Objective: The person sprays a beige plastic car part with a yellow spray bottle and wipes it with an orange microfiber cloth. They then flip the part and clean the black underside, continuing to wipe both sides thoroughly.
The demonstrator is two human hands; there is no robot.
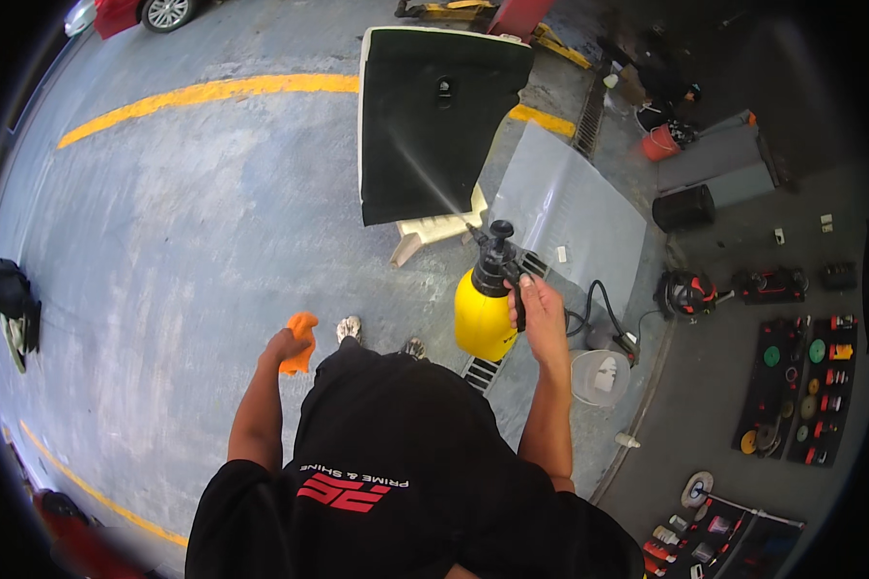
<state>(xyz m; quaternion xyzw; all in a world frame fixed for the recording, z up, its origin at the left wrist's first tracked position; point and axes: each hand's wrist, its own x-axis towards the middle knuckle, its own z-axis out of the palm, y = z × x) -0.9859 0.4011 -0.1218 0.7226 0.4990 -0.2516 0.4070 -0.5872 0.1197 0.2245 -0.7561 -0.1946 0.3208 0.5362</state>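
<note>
My right hand (541, 314) grips the black handle of a yellow pump sprayer (483, 318), thumb on top by the trigger. A fine spray streaks from its nozzle toward a large black panel (434, 125) with pale edges and a small fitting in its upper part. Beneath the panel's lower edge shows a cream-coloured support (439, 230). Bunched in my left hand (285, 344) is an orange cloth (301, 343), held low at my left side, apart from the panel.
Right of the panel lies a translucent sheet (574, 207) on the floor. A vacuum hose (608, 299) and a clear bucket (601, 376) are to my right. Wall boards (792, 386) hold polishing pads and tools. A red car (145, 14) stands far left; a red bucket (659, 143) far right.
</note>
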